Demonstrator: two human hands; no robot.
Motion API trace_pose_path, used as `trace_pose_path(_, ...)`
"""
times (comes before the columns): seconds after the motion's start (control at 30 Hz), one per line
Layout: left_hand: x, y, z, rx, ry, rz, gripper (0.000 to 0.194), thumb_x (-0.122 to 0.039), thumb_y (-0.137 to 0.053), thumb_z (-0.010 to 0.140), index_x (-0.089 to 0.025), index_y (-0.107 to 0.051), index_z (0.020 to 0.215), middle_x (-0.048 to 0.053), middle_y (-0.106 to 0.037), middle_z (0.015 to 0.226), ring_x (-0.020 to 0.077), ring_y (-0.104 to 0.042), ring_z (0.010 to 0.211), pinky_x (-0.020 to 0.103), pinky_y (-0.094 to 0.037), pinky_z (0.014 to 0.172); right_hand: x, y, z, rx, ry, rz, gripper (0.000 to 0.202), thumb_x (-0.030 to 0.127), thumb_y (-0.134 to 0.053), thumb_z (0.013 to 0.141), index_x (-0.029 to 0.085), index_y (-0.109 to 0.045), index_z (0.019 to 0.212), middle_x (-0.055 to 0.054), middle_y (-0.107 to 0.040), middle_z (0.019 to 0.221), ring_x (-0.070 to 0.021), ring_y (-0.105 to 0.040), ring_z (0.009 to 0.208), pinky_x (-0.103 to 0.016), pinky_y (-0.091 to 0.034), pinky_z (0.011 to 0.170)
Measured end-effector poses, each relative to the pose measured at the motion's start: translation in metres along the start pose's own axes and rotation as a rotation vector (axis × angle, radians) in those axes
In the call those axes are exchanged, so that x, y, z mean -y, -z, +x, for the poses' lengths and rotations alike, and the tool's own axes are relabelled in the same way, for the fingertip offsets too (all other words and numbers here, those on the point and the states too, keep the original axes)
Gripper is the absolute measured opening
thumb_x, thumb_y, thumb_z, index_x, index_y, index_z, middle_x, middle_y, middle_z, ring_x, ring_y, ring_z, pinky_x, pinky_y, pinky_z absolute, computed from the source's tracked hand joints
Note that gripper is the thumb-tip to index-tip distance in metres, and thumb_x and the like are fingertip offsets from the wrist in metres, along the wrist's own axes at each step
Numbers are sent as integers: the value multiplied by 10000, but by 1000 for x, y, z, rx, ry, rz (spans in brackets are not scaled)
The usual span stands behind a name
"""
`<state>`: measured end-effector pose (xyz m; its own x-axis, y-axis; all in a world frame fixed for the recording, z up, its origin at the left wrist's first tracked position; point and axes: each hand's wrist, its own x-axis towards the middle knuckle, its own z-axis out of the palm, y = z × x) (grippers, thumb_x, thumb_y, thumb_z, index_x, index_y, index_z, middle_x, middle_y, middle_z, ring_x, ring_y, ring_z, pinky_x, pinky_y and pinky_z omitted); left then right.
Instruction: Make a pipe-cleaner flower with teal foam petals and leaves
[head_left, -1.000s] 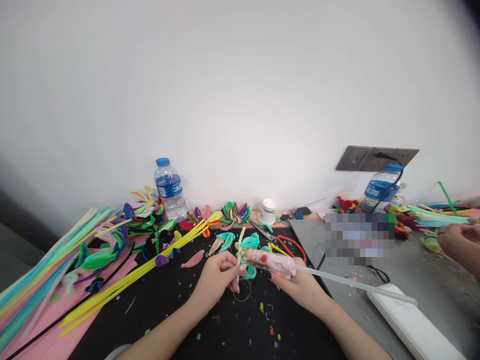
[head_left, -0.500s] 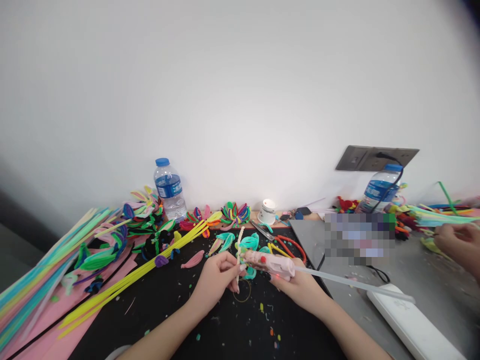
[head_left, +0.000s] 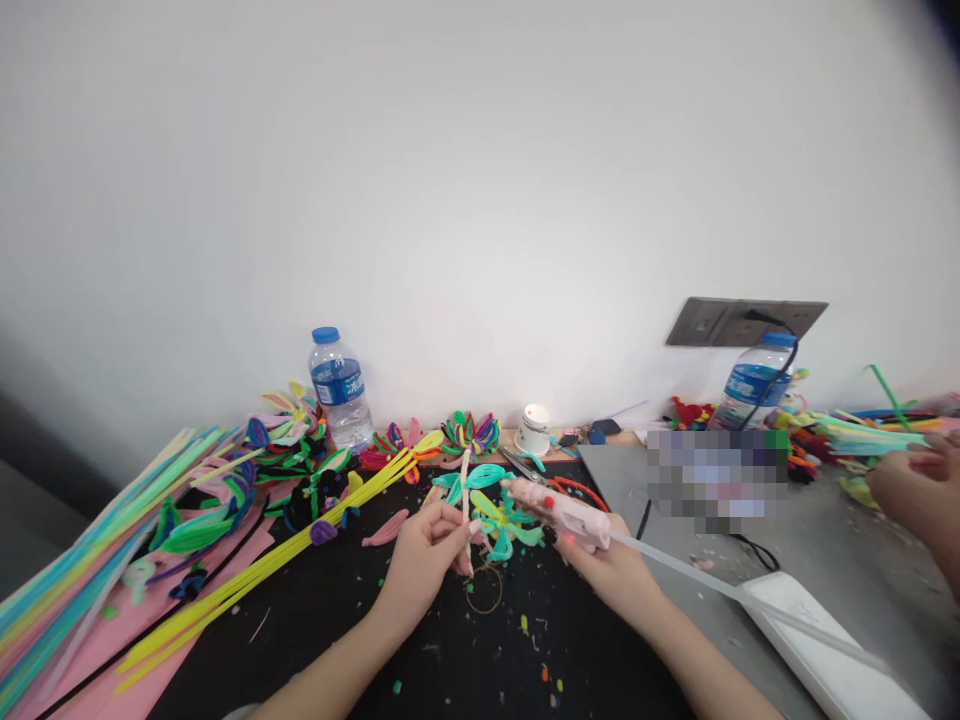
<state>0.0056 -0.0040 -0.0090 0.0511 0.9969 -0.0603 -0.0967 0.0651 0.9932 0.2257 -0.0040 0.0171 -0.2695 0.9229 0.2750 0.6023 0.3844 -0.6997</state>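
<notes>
My left hand (head_left: 435, 550) pinches an upright cream-coloured twisted pipe cleaner (head_left: 466, 490). In my right hand (head_left: 611, 570) is a pale pink glue gun (head_left: 566, 513), its nozzle pointing left and apart from the pipe cleaner. A long translucent glue stick (head_left: 690, 563) sticks out of its back, and a small red light glows on it. Between my hands, on the black mat (head_left: 337, 620), lies a turquoise, green and yellow pipe-cleaner flower (head_left: 504, 522). Just below my left fingertips is a thin ring (head_left: 484, 590).
Yellow pipe cleaners (head_left: 300, 535) and coloured bundles lie left. A water bottle (head_left: 339, 390), paper cup (head_left: 533, 430) and scissors (head_left: 517, 462) stand or lie near the wall. On the right are another bottle (head_left: 754, 380), a white case (head_left: 825, 640) and another person's hand (head_left: 919, 490).
My right hand has drawn the glue gun rightward, away from the pipe cleaner. My left hand has shifted slightly left with the pipe cleaner, leaving the flower between them in fuller view.
</notes>
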Motion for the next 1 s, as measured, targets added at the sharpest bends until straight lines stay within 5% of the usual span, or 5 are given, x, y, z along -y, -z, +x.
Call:
trace_pose_path(0.23, -1, 4, 4, -33, 10, -64, 281, -380, -668, 675, -162, -491, 652, 7, -655, 589, 80, -501, 400, 200, -383, 458, -15, 26, 11, -273, -323, -334, 262, 382, -506, 769, 224, -575, 966, -27, -666, 783, -208, -607, 683, -252, -399, 564)
trace_pose_path(0.43, -3, 3, 4, -43, 26, -84, 287, -367, -680, 664, -158, -484, 671, -4, -641, 572, 65, -476, 399, 189, -371, 455, -35, 55, 14, -202, -515, -635, 285, 379, -458, 787, 224, -569, 999, -86, -657, 916, -267, -599, 809, -311, -377, 600)
trace_pose_path(0.6, 1, 8, 8, -45, 36, -79, 291, -382, -675, 666, -160, -488, 691, -4, -635, 585, 78, -493, 412, 197, -379, 454, -52, 58, 17, -193, -619, -843, 285, 342, -455, 786, 207, -581, 1003, -120, -620, 1005, -339, -518, 963, -457, -359, 735)
trace_pose_path(0.83, 1, 13, 10, -69, -4, -55, 268, -379, -644, 700, -140, -531, 748, 9, -636, 610, 71, -489, 438, 191, -382, 470, -61, 60, 20, -117, -592, -860, 360, 245, -518, 725, 138, -562, 1066, -158, -584, 1023, -313, -537, 946, -369, -399, 727)
trace_pose_path(1.0, -1, 17, 13, -166, -113, -74, 238, -367, -612, 738, -142, -538, 763, 0, -624, 620, 63, -470, 459, 183, -374, 479, -16, 54, 29, -171, -295, -644, 239, 247, -486, 771, 162, -620, 949, -104, -630, 976, -240, -570, 911, -294, -408, 738)
